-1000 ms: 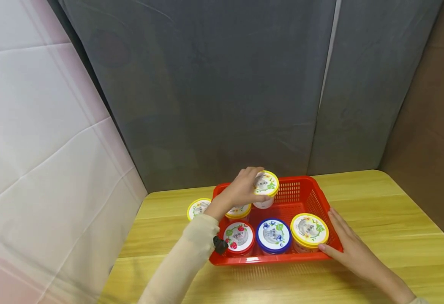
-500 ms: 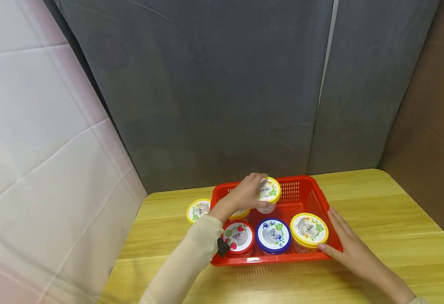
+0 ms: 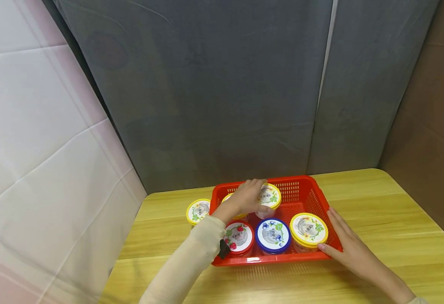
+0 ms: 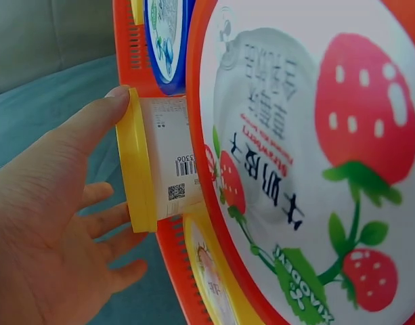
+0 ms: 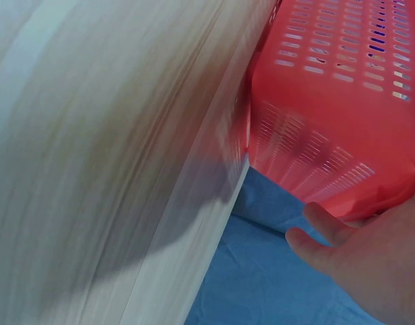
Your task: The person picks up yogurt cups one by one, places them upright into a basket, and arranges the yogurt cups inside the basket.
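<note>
In the head view my left hand (image 3: pixel 246 198) grips a yellow-lidded tub (image 3: pixel 269 196) in the back row of a red basket (image 3: pixel 299 185). Its thumb lies at the near side of the lid, as the left wrist view also shows. My right hand (image 3: pixel 352 249) rests against the basket's front right corner. Its fingers lie fairly straight along the outer wall, and the thumb reaches over the rim beside another yellow-lidded tub (image 3: pixel 308 229). A blue-lidded tub (image 3: pixel 273 235) and a red-lidded strawberry tub (image 3: pixel 239 237) stand in the front row.
Outside the basket, on its left, one yellow-lidded tub (image 3: pixel 198 211) stands on the wooden table (image 3: pixel 153 236). Another yellow-lidded tub (image 4: pixel 210 271) sits in the back left, partly behind my left hand. A grey wall panel (image 3: pixel 214 105) rises behind the table.
My left hand has lowered the yellow-lidded tub and brought it slightly towards me and to the right, down into the basket. The right hand has stayed at the corner.
</note>
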{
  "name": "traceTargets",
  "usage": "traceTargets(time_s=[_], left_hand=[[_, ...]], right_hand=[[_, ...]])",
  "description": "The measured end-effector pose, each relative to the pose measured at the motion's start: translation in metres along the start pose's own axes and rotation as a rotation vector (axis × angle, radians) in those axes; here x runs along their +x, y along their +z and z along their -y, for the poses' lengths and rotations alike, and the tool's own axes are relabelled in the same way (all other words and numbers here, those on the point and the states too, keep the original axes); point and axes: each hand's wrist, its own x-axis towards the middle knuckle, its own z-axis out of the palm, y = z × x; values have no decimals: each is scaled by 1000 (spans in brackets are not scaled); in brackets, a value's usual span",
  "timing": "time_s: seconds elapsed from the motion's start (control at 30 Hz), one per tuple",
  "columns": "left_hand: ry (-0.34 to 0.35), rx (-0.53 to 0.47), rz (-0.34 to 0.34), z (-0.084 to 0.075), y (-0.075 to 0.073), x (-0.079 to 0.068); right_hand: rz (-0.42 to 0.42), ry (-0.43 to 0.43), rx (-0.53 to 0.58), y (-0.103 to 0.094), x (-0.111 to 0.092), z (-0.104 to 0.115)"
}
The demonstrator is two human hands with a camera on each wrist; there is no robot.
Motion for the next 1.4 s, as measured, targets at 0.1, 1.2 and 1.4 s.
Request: traceTargets(time_s=[0.1,1.2,1.4], left_hand=[[8,28,-6,0,2,0],[-45,-20,79,-7,8,3],[-80,-63,97,-7,10,2]], right_hand=[[-4,-6,-1,1,0,0],[13,11,23,0,-1,0],[10,13,16,0,-2,1]])
